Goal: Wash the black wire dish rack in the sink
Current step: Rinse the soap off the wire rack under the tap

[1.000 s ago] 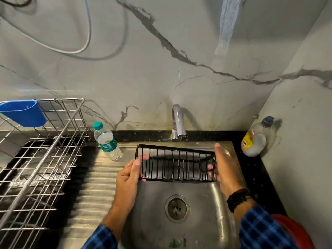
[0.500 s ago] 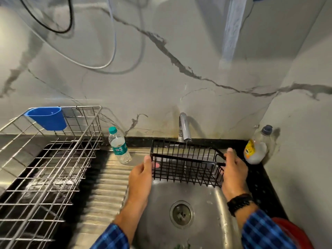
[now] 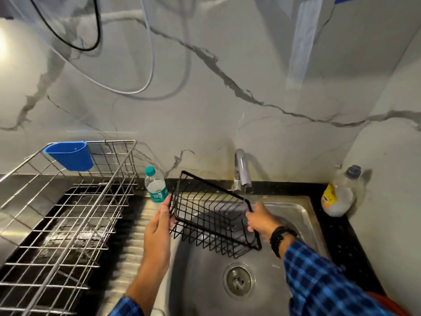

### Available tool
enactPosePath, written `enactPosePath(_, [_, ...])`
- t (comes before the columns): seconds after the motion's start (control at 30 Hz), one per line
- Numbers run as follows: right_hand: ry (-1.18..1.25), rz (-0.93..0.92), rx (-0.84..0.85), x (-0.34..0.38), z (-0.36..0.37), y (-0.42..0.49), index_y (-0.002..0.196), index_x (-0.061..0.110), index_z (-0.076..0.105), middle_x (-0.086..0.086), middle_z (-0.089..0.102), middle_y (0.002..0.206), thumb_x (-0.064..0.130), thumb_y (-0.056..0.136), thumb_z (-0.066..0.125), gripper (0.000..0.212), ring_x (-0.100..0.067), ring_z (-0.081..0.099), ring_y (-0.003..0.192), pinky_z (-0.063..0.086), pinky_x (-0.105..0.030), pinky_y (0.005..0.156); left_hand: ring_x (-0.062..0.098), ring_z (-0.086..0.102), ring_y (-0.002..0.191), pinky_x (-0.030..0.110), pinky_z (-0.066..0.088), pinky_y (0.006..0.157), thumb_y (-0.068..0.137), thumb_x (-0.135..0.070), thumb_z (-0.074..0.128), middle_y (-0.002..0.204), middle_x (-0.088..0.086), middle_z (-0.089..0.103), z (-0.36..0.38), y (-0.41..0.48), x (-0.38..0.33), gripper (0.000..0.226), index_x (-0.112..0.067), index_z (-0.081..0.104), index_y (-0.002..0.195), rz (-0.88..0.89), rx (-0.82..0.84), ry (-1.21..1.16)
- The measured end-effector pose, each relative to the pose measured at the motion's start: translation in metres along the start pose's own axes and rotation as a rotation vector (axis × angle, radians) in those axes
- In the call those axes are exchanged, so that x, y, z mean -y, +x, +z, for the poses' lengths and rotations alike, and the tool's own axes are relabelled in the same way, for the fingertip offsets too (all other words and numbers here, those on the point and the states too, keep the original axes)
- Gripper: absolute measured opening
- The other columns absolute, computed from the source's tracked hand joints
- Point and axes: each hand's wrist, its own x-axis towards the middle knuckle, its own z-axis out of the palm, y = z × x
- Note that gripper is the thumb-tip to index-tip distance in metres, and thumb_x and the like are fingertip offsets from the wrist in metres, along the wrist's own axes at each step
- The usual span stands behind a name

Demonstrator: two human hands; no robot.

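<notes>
Black wire dish rack (image 3: 211, 215) held tilted over the sink (image 3: 303, 215), its left end raised toward the back wall, its right end lower and nearer the drain (image 3: 238, 280). Left hand (image 3: 159, 226) reached forward from the lower edge of the view, forearm rising steeply, fingers extended up along the rack's left end and closed lightly on its wires, thumb side against the frame. Right hand (image 3: 262, 220) came in from the lower right, wrist bent, fingers curled round the rack's right end near its top rim; black beaded bracelet (image 3: 281, 239) at the wrist, blue checked sleeve (image 3: 319, 279) behind it. Rack's open side turned up and toward the tap (image 3: 242, 172), with a thin stream of water falling just beside the right corner of the rim. Not clear whether the stream touched the wires.

Small water bottle (image 3: 156, 185) stood at the back edge of the ribbed drainboard, just beside the rack's raised end. Large steel wire basket (image 3: 68, 224) sat on the worktop's left side, a blue cup (image 3: 70, 156) hung on its back rim. Soap bottle (image 3: 339, 192) stood in the worktop's back right corner.
</notes>
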Motion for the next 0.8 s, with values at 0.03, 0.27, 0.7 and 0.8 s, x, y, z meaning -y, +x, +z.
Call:
enactPosePath(0.03, [0.027,0.021,0.022,0.005,0.005,0.000,0.130,0.020,0.044,-0.005,0.058,0.099,0.020,0.103,0.042,0.027,-0.020,0.060,0.086,0.055,-0.037,0.072,0.014,0.062,0.106,0.025,0.046,0.092,0.106,-0.032,0.044,0.127,-0.006,0.065,-0.001,-0.001,-0.005,0.037,-0.027,0.061,0.139,0.031,0.023,0.004])
enactPosePath(0.27, [-0.257,-0.218,-0.084,0.009,0.030,0.016,0.123,0.015,0.053,-0.004,0.060,0.108,0.000,0.099,0.041,0.030,-0.016,0.057,0.089,0.045,-0.025,0.068,0.015,0.060,0.129,0.040,0.041,0.107,0.106,-0.021,0.045,0.133,-0.002,0.069,-0.009,0.005,-0.012,0.033,-0.019,0.068,0.129,0.087,0.032,-0.091])
enactPosePath(0.7, [0.384,-0.064,-0.046,0.006,0.053,-0.004,0.114,0.013,0.053,-0.016,0.069,0.107,0.029,0.108,0.034,0.025,-0.028,0.070,0.085,0.059,-0.039,0.058,0.013,0.067,0.117,0.034,0.046,0.112,0.105,-0.028,0.049,0.110,-0.005,0.077,0.033,0.048,-0.034,0.032,-0.014,0.076,0.113,0.088,-0.382,-0.302])
enactPosePath(0.8, [0.385,0.105,-0.023,-0.005,0.042,-0.007,0.117,0.009,0.053,-0.021,0.066,0.109,0.030,0.109,0.033,0.030,-0.024,0.069,0.081,0.058,-0.031,0.049,0.006,0.063,0.122,0.023,0.046,0.109,0.107,-0.022,0.044,0.123,-0.002,0.072,0.046,0.052,-0.026,0.033,-0.009,0.071,0.122,0.149,-0.297,-0.257])
